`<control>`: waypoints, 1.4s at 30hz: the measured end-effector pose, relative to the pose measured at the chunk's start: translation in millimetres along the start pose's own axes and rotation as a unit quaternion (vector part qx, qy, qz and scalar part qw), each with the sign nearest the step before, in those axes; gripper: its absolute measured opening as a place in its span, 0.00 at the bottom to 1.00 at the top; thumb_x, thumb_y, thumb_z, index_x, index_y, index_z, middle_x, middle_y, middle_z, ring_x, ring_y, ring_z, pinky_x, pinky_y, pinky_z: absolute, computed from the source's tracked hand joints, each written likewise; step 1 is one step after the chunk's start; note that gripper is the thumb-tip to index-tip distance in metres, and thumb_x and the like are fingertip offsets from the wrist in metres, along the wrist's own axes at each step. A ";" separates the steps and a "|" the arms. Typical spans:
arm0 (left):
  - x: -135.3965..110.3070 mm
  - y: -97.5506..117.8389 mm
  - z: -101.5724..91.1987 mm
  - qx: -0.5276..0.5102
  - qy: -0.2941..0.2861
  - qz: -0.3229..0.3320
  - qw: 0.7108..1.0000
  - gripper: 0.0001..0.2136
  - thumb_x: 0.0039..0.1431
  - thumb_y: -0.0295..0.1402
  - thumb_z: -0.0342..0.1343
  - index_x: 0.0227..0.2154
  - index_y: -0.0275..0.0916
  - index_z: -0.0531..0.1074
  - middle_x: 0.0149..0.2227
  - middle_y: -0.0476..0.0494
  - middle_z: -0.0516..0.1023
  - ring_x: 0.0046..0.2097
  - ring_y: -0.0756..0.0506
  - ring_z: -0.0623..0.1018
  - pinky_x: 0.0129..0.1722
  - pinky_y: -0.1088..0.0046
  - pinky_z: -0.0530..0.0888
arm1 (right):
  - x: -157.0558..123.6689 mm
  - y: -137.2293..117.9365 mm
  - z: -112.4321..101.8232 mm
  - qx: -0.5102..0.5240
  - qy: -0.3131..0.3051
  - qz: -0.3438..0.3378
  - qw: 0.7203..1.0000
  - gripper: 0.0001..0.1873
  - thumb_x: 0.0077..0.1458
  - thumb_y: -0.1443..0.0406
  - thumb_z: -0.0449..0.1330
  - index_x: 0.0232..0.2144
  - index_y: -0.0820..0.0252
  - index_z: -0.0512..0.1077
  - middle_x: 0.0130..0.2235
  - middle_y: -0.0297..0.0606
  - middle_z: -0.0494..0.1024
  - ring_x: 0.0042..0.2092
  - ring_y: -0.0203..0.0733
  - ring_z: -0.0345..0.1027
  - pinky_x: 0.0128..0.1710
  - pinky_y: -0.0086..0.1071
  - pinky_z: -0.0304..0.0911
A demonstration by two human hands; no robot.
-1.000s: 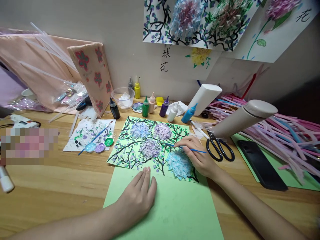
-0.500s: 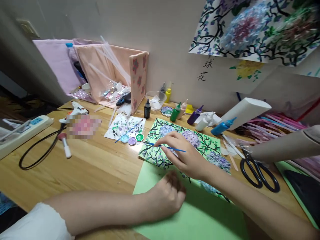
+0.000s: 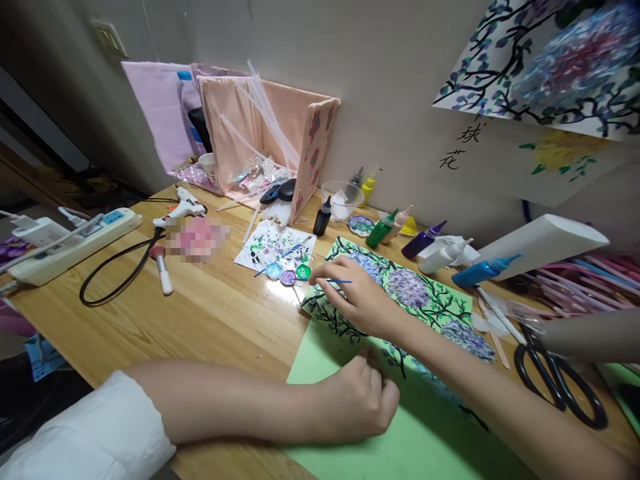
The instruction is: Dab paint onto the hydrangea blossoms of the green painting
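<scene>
My right hand (image 3: 353, 293) pinches a thin blue paintbrush (image 3: 340, 281), its tip reaching left to the paint palette (image 3: 289, 275) with light blue, purple and green wells. A second brush (image 3: 261, 272) lies across the palette and a paint-spotted white sheet (image 3: 249, 257). Beneath the right hand is a painting (image 3: 437, 300) of black branches and purple-blue blossoms on green. My left hand (image 3: 357, 397), curled into a fist, rests on a plain green sheet (image 3: 320, 360) below the painting; nothing shows in it.
Paint bottles in black (image 3: 323, 217), green (image 3: 381, 229), purple (image 3: 423, 239), white (image 3: 445, 257) and blue (image 3: 485, 270) line the back. Black-handled scissors (image 3: 560, 377) lie at right. At left are a glue gun (image 3: 181, 205), a power strip (image 3: 75, 247) and a pink fabric-covered box (image 3: 315, 153).
The view has swung left, so things appear further right. My right hand has moved left with the brush, from over the painting to the palette. My left fist stays on the green sheet.
</scene>
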State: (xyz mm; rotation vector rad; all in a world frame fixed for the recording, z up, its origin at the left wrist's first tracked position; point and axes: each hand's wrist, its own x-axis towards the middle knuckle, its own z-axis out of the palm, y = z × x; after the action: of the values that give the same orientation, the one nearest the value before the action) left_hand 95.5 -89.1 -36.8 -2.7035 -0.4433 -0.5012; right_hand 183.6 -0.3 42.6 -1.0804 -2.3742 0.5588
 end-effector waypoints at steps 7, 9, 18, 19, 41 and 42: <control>-1.8 1.0 3.8 0.017 0.019 -0.015 1.000 0.11 0.52 0.23 0.43 0.35 0.28 0.68 0.33 0.30 0.76 0.38 0.41 0.76 0.49 0.57 0.65 | -28.3 2.1 -34.4 0.019 0.116 0.024 0.993 0.11 0.60 0.64 0.46 0.38 0.54 0.69 0.38 0.39 0.72 0.43 0.44 0.63 0.42 0.39 0.59; -2.6 0.7 4.2 0.028 0.023 -0.010 0.999 0.11 0.52 0.23 0.43 0.36 0.27 0.67 0.37 0.26 0.76 0.42 0.39 0.76 0.48 0.57 0.65 | -49.6 9.9 -51.7 0.016 0.173 0.063 0.983 0.12 0.60 0.62 0.46 0.36 0.54 0.69 0.37 0.38 0.72 0.42 0.44 0.63 0.43 0.39 0.58; 0.7 -1.0 8.1 -0.004 0.044 -0.021 0.999 0.13 0.49 0.22 0.44 0.38 0.25 0.66 0.40 0.22 0.74 0.44 0.37 0.75 0.46 0.61 0.68 | -135.0 52.8 -84.3 -0.008 0.272 0.183 0.945 0.17 0.61 0.60 0.44 0.26 0.58 0.67 0.26 0.35 0.69 0.30 0.39 0.64 0.32 0.33 0.58; 0.9 -0.7 8.7 -0.007 0.048 -0.024 0.999 0.13 0.49 0.22 0.43 0.38 0.25 0.66 0.40 0.22 0.74 0.44 0.37 0.75 0.47 0.61 0.68 | -137.7 53.7 -82.3 -0.026 0.259 0.184 0.948 0.17 0.61 0.60 0.44 0.26 0.58 0.67 0.26 0.35 0.69 0.30 0.38 0.64 0.32 0.33 0.58; 1.3 -1.3 10.0 -0.017 0.035 -0.018 0.999 0.13 0.49 0.23 0.45 0.39 0.27 0.67 0.42 0.26 0.74 0.46 0.38 0.74 0.45 0.63 0.71 | -137.7 63.4 -65.2 -0.107 0.199 0.147 0.963 0.15 0.61 0.65 0.43 0.26 0.58 0.64 0.27 0.36 0.69 0.32 0.39 0.62 0.35 0.32 0.56; 1.5 -1.4 9.8 -0.016 0.035 -0.018 0.999 0.13 0.49 0.23 0.45 0.38 0.27 0.67 0.42 0.26 0.74 0.46 0.38 0.74 0.45 0.63 0.71 | -137.7 63.7 -65.0 -0.108 0.198 0.148 0.963 0.15 0.61 0.66 0.43 0.26 0.59 0.64 0.27 0.36 0.69 0.32 0.39 0.62 0.35 0.32 0.56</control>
State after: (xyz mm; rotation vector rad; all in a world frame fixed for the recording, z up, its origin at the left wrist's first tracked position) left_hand 99.2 -83.6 -44.3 -2.7033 -0.4691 -0.6169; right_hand 337.5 -57.7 27.0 -1.5014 -1.9680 0.1567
